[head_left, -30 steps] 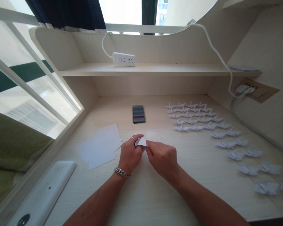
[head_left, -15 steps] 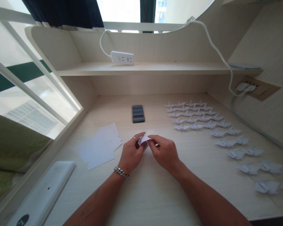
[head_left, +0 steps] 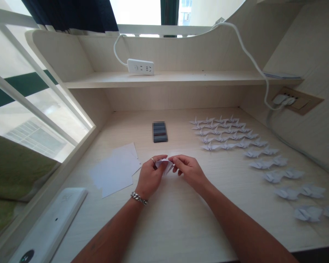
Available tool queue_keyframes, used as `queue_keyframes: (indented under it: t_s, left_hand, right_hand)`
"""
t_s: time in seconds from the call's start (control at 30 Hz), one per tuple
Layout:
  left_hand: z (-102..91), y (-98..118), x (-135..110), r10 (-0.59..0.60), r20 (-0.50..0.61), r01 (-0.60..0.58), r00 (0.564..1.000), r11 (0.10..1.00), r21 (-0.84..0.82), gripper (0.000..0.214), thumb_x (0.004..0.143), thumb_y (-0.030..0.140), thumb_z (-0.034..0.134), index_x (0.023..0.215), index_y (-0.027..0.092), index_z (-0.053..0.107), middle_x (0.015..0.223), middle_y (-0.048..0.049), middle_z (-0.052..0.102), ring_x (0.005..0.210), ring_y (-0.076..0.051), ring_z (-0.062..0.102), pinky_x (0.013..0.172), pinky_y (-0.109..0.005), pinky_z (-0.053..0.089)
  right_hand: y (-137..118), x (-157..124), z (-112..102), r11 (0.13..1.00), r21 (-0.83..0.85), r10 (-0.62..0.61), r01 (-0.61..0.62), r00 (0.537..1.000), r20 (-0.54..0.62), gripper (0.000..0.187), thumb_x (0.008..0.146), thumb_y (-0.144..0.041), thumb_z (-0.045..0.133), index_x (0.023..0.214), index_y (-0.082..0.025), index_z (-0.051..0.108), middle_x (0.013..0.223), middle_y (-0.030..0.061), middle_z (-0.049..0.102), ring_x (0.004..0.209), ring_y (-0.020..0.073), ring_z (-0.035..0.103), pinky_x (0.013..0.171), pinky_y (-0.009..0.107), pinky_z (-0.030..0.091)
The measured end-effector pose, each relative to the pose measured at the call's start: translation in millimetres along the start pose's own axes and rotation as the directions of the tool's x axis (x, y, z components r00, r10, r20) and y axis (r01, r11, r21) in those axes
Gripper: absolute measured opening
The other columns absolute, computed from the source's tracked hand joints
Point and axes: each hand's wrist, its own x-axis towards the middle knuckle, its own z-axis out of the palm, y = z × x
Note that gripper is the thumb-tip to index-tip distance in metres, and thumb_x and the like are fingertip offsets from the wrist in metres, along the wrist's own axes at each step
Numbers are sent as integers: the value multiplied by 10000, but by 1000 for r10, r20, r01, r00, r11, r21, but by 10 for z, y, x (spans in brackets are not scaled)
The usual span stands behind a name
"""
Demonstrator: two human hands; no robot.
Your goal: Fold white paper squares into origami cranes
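A small piece of folded white paper (head_left: pixel 167 168) is held just above the desk, between my two hands. My left hand (head_left: pixel 148 178) grips it from the left, thumb in front and fingers behind. My right hand (head_left: pixel 189 170) is closed at the paper's upper right edge, with thumb and index finger pinching there. The fingers hide part of the folds. To the left of my hands lie several loose sheets of white paper (head_left: pixel 113 171), overlapping. Rows of folded paper cranes (head_left: pixel 227 145) stand on the right side of the desk.
Behind my hands lies a dark, pixelated rectangular object (head_left: pixel 160 132). A long white device (head_left: pixel 55 219) rests along the left edge. On the shelf (head_left: pixel 181 77) sits a power strip (head_left: pixel 140 67), and a white cable (head_left: pixel 249 54) runs down to a wall socket (head_left: pixel 298 101).
The folded paper has turned and spread, showing a wider face toward me. My right fingers have shifted to its right edge, while my left hand has moved slightly left. The view shifted slightly.
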Motion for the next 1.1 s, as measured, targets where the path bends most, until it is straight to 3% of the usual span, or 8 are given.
queue_keyframes:
  t_s: [0.17,0.37,0.73,0.9,1.1]
  left_hand:
    - [10,-5,-7,13,28,-11,1000,998,-68,370,820,445,588,1024,154,690,904,-65,724,769,-188,640,703,-287,486]
    - [17,-6,-11,59,65,-56,996,997,-58,367,840,441,571,1036,152,684,921,-74,728,793,-196,656,739,-297,498]
    - [15,-19,-18,136,94,-135,986,991,-13,297,806,197,577,1081,165,685,1072,-77,708,956,-200,649,860,-311,495]
    - [18,-9,-29,141,138,-136,980,990,-40,320,797,183,571,1098,170,676,1104,-69,698,986,-190,644,874,-298,500]
    - [23,-3,-31,106,180,-92,978,992,-86,403,752,143,592,1149,176,659,1182,-74,671,1054,-202,625,936,-315,478]
  right_hand:
    - [0,17,7,987,140,82,-85,996,24,294,746,-406,664,896,-156,707,658,16,631,580,119,549,486,219,396]
    - [52,26,-3,986,147,69,-75,997,46,296,700,-387,715,909,-177,715,719,21,675,574,111,551,488,223,388]
    - [80,21,3,981,190,30,-31,1000,5,256,629,-283,781,849,-162,726,792,47,722,697,153,634,678,289,508]
    - [78,22,-22,991,135,13,-11,1000,-9,232,624,-247,776,834,-162,729,806,55,735,767,191,672,753,322,529]
    - [26,3,-33,1000,-6,-20,20,996,-83,167,657,-230,729,806,-154,736,783,60,739,740,197,679,717,312,528]
